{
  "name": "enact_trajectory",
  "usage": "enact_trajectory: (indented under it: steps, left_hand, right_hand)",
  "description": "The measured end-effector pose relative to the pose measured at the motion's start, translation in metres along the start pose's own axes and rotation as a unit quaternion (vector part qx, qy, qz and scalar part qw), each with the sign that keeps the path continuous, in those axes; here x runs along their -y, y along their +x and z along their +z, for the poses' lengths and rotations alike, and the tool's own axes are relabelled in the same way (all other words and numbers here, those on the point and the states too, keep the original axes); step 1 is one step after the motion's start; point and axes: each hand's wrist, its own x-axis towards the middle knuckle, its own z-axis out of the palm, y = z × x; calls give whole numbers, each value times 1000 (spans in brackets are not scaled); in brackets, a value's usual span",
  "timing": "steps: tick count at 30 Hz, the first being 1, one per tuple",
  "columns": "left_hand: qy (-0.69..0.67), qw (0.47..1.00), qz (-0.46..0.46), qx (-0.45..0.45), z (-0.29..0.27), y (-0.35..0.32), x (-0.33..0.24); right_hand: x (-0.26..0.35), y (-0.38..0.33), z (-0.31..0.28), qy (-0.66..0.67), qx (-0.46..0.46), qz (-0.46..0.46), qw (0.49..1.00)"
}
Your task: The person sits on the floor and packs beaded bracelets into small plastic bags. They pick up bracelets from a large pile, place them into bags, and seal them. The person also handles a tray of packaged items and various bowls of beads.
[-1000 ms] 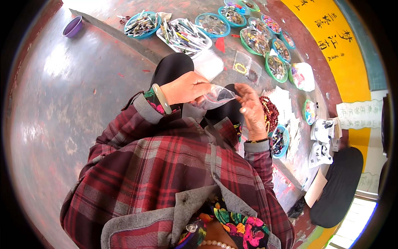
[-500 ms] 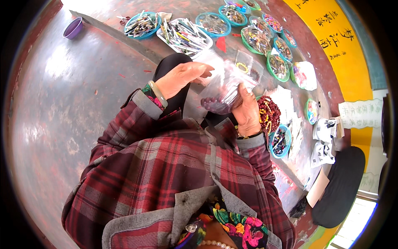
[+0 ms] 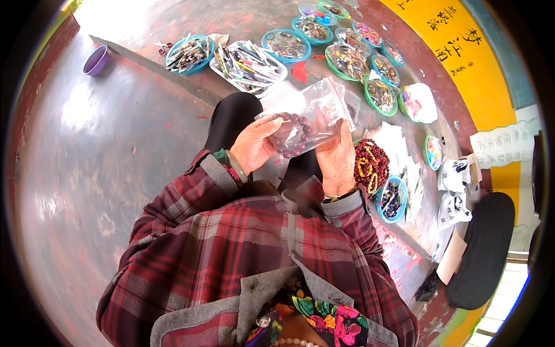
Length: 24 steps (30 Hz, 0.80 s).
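Above my lap I hold a clear plastic zip bag (image 3: 325, 99) stretched between both hands. A bracelet of dark red round beads (image 3: 304, 129) lies inside it, near the bag's left end. My left hand (image 3: 254, 144) pinches that end, thumb on top beside the beads. My right hand (image 3: 337, 165) grips the other end near the red-lined zip edge, thumb up and the other fingers partly behind the plastic. Close to my right wrist is a heap of dark red and yellow bead strings (image 3: 374, 166), with a small blue basket (image 3: 393, 218) of dark items below it.
Ahead stand a white tray (image 3: 280, 81) of pens, a blue basket (image 3: 199, 69) of more pens, and several round baskets of packed trinkets, one a green basket (image 3: 388, 114). Papers (image 3: 411, 173) lie at right. A purple bowl (image 3: 96, 61) sits far left, scissors (image 3: 163, 48) nearby.
My left hand has come down from above the bag onto its left end. The bag is now spread flatter, and the bracelet shows clearly through it. The view has shifted slightly.
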Motion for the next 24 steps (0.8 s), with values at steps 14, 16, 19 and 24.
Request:
enact_trajectory:
  steps: [14,16,19,24]
  left_hand:
    - [107,994,4,13,-10,-11,-36]
    - [142,989,-30,23,0,-16,-42]
    - [164,986,-36,-6,-5,-14,-35]
    - [162,985,-51,-40,-8,-12,-30]
  right_hand:
    - [41,3,-43,-125,22,-19,992]
    - [42,2,-35,-225,88,-14,970]
    - [41,-4,-19,-251,178,30,951]
    - [29,-10,-18,-304,12,2,953]
